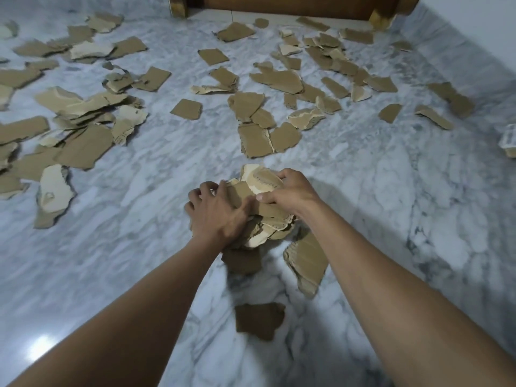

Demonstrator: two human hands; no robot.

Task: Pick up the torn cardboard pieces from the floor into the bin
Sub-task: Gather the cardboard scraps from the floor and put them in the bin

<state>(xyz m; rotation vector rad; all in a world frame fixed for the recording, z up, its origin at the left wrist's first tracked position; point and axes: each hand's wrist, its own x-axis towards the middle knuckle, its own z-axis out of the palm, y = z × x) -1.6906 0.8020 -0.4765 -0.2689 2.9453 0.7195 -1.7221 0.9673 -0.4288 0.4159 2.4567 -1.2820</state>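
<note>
Both my hands clasp one bundle of torn cardboard pieces (262,216) in the middle of the view, above the marble floor (391,208). My left hand (215,210) presses on its left side, my right hand (290,191) grips its top right. Three loose brown pieces lie close below the bundle: one (243,261) under my left wrist, a ribbed one (307,263) beside my right forearm, and one (258,319) nearer to me. Several more torn pieces (259,138) are scattered across the floor ahead. No bin is in view.
Dense heaps of cardboard (75,127) cover the left side and the far right (329,60). Wooden furniture with legs (301,7) stands at the far edge. A white wall (485,37) rises on the right. A printed scrap (509,141) lies at the right edge.
</note>
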